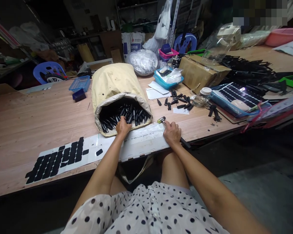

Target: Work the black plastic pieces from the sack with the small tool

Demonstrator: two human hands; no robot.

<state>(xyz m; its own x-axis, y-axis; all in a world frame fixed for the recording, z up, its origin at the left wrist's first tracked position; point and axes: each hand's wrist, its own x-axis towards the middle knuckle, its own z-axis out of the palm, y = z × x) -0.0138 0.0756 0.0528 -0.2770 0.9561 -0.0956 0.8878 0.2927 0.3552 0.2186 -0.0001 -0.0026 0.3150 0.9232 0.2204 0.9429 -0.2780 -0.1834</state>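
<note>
A cream cloth sack [116,79] lies on its side, its mouth toward me, with many slim black plastic parts [134,113] inside. At the sack's mouth my left hand [123,126] is closed, its fingers among the black parts and seemingly around one; the fingertips are partly hidden. My right hand [173,133] grips a small hammer [161,120] with a yellow-green face, its dark handle slanting out below the fist. Under both hands runs a pale board [144,143] covered with clear film along the table's front edge.
Rows of black rounded pads [55,162] lie on a white sheet at left. Loose black parts [178,100] lie right of the sack, near a blue basket [169,79], a cardboard box [202,73] and a blue tray [236,100]. A blue crate [80,84] stands left.
</note>
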